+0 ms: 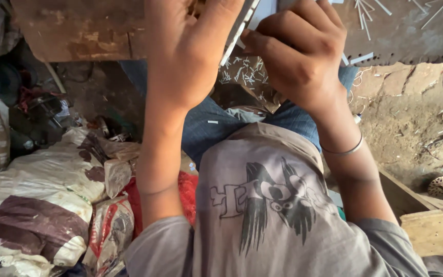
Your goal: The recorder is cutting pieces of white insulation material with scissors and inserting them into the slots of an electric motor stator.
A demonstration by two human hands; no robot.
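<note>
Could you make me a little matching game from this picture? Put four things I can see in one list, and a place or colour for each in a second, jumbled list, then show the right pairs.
Things:
1. thin bangle
2. red cloth
3. stained sacks
4. small white offcuts

Descriptions:
A. piled at the person's left
B. scattered on the worn board between the two hands
C. around the wrist below the right hand
D. beside the forearm below the left hand

Pairs: 1-C, 2-D, 3-A, 4-B
</note>
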